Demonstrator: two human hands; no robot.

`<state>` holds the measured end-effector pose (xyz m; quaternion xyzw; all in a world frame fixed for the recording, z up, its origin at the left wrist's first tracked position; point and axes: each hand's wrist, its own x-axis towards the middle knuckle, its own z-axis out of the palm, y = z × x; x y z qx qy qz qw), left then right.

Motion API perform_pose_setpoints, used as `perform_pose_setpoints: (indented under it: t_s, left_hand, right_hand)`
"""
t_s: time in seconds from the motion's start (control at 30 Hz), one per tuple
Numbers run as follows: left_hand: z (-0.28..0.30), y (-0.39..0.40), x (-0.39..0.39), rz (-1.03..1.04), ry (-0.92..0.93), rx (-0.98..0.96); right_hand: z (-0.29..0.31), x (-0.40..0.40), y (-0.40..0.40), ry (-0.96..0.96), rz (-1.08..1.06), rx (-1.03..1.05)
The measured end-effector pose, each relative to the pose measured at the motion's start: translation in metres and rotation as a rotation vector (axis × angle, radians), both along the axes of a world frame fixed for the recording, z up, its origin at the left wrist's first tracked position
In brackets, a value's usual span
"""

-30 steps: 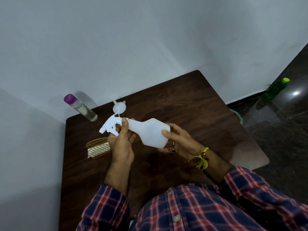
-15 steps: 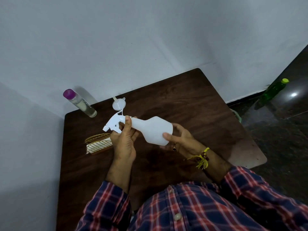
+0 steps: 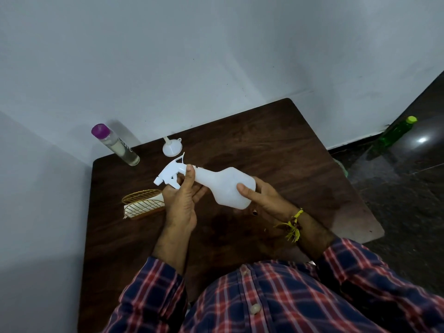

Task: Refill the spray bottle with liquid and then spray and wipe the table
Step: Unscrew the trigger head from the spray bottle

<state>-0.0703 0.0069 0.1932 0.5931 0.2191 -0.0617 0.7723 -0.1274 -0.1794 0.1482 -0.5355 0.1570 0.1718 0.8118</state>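
I hold a white spray bottle (image 3: pixel 222 186) on its side above the dark wooden table (image 3: pixel 276 150). My left hand (image 3: pixel 182 200) grips the neck just behind the white trigger head (image 3: pixel 169 175), which points left. My right hand (image 3: pixel 262 195) wraps the bottle's base, thumb on top. A small white funnel (image 3: pixel 171 147) lies on the table behind the trigger head. A clear bottle with a purple cap (image 3: pixel 115 144) stands at the table's back left corner and holds pale liquid.
A gold wire holder with white cloth or paper (image 3: pixel 143 205) sits left of my left hand. Walls close in behind and on the left. A green bottle (image 3: pixel 394 134) stands on the dark floor at the right, past the table edge.
The spray bottle and both hands have shifted slightly up and to the right. My grip on the neck and base looks the same.
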Motion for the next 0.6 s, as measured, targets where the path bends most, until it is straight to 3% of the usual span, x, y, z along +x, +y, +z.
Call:
perform_pose_setpoints:
  t_s: [0.13, 0.33, 0.6]
  left_hand:
    - [0.004, 0.002, 0.003, 0.013, -0.016, 0.019]
    - [0.015, -0.001, 0.004, -0.051, -0.108, 0.123]
    - [0.039, 0.003, 0.012, -0.042, -0.261, 0.222]
  right_hand:
    - [-0.005, -0.006, -0.003, -0.164, -0.023, -0.349]
    - [-0.016, 0.001, -0.004, -0.358, 0.14, -0.783]
    - [-0.037, 0.0, -0.02, -0.378, 0.1, -0.821]
